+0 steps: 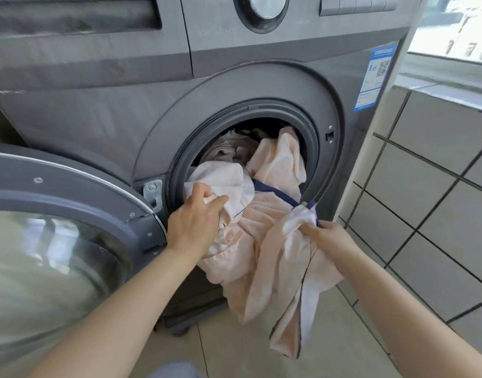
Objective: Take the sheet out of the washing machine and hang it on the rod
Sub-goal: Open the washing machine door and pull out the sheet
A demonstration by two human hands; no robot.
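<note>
A pale peach sheet (272, 241) with a dark blue edge spills out of the round drum opening of the grey washing machine (261, 85). Part of it still lies bunched inside the drum, and a long fold hangs down toward the floor. My left hand (196, 219) grips a bunch of the sheet at the lower left of the opening. My right hand (329, 236) pinches a whitish corner of the sheet by its blue edge, just below the opening's right side. No rod is in view.
The machine's round glass door (70, 241) stands swung open at the left, close to my left forearm. A grey tiled wall (425, 186) rises on the right, with a window ledge (438, 80) above it. Beige floor tiles (234, 350) lie below the machine.
</note>
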